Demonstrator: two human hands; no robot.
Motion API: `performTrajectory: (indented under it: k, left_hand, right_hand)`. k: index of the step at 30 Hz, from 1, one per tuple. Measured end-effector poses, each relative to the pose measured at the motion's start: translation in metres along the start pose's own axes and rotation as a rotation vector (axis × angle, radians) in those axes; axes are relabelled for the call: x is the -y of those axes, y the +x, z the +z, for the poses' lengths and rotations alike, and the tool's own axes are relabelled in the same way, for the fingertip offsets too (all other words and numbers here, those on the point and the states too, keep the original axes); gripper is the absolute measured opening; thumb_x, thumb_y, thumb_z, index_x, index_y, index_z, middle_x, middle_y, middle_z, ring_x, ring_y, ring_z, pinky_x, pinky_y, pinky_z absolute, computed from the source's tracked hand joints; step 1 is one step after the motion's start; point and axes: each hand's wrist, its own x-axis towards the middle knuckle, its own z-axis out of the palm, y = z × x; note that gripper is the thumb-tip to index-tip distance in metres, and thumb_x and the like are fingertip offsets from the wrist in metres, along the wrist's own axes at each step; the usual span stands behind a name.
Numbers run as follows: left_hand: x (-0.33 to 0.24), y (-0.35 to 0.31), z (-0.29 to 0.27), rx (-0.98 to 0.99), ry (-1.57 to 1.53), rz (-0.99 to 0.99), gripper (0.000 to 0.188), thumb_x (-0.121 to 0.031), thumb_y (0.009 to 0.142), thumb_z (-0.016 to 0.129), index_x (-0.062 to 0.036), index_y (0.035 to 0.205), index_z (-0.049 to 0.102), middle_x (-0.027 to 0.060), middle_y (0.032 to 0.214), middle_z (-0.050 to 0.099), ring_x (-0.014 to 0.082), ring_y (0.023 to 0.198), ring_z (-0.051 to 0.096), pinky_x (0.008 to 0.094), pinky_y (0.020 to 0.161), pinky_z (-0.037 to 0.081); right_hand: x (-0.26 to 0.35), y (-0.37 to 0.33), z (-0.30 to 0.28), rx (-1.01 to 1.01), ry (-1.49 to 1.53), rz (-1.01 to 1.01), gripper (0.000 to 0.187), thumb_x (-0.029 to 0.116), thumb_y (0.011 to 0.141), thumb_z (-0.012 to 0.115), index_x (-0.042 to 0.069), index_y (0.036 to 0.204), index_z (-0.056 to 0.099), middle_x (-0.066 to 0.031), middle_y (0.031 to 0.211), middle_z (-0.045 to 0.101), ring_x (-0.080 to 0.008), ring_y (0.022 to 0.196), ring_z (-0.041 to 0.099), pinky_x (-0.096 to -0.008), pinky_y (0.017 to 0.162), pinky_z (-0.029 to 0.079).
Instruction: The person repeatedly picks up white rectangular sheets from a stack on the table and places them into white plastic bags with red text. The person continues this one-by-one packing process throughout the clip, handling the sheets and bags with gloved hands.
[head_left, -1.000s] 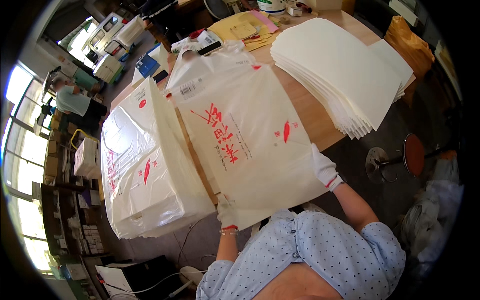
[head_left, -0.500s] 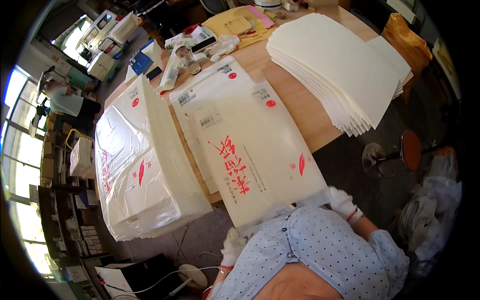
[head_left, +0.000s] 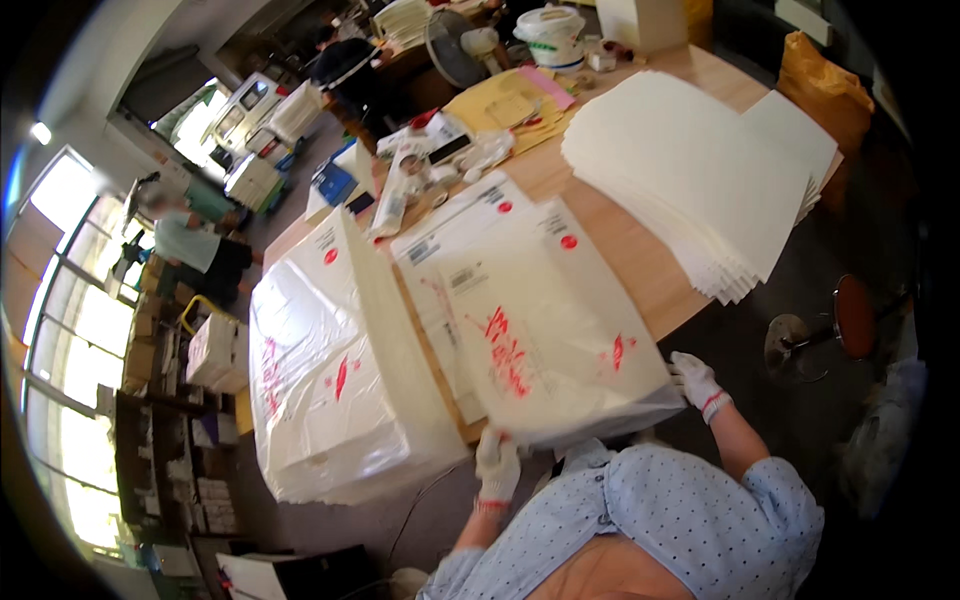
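Plastic: your clear, red-printed flat bag of white sheets (head_left: 545, 330) looks slippery, floppy, heavy.
Grip: your left hand (head_left: 497, 462) and right hand (head_left: 696, 381) clench its near corners.
Support: wooden counter (head_left: 640, 265).

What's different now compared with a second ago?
The clear bag with red print has been drawn toward the person and now hangs over the table edge. The left hand and right hand kept hold of its near corners throughout. The paper stack and the big wrapped bundle stayed put.
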Motion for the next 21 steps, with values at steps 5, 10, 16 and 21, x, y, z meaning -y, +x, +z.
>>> performTrajectory:
  k: [5,10,16,21]
  left_hand:
    - [-0.088,0.052,-0.061,-0.214,-0.144,0.542,0.016,0.002,0.085,0.048,-0.0036,0.07,0.044,0.0048,0.067,0.045,0.0167,0.059,0.045,0.028,0.052,0.038]
    - [-0.13,0.068,-0.173,-1.055,0.146,0.676,0.015,-0.018,0.089,0.049,-0.0049,0.081,0.046,0.0065,0.083,0.048,0.0191,0.075,0.049,0.0311,0.07,0.046]
    - [-0.003,0.073,-0.347,-1.054,-0.305,0.273,0.021,-0.02,0.087,0.041,-0.0018,0.092,0.05,0.0101,0.098,0.051,0.0209,0.092,0.051,0.0335,0.085,0.042]
    - [0.064,0.016,-0.286,-0.881,-0.531,-0.094,0.048,-0.032,0.09,0.035,0.0021,0.121,0.048,0.0164,0.121,0.049,0.0295,0.108,0.049,0.0391,0.098,0.038]
  right_hand:
    - [0.022,-0.017,0.118,0.33,0.278,-0.168,0.042,0.022,0.085,0.062,-0.001,0.119,0.05,-0.0066,0.103,0.06,-0.0159,0.088,0.058,-0.0318,0.08,0.049]
    - [0.084,-0.015,0.278,0.586,0.112,-0.089,0.028,0.02,0.089,0.056,0.0,0.11,0.056,-0.0074,0.094,0.061,-0.013,0.084,0.06,-0.0273,0.072,0.051]
    - [0.066,-0.084,0.413,1.133,-0.325,-0.069,0.027,0.027,0.091,0.052,0.004,0.104,0.055,-0.005,0.079,0.059,-0.0126,0.059,0.057,-0.0261,0.054,0.048]
    - [0.03,-0.072,0.37,1.058,-0.447,-0.408,0.03,0.032,0.091,0.05,0.005,0.102,0.056,-0.0013,0.073,0.058,-0.01,0.06,0.056,-0.0241,0.052,0.046]
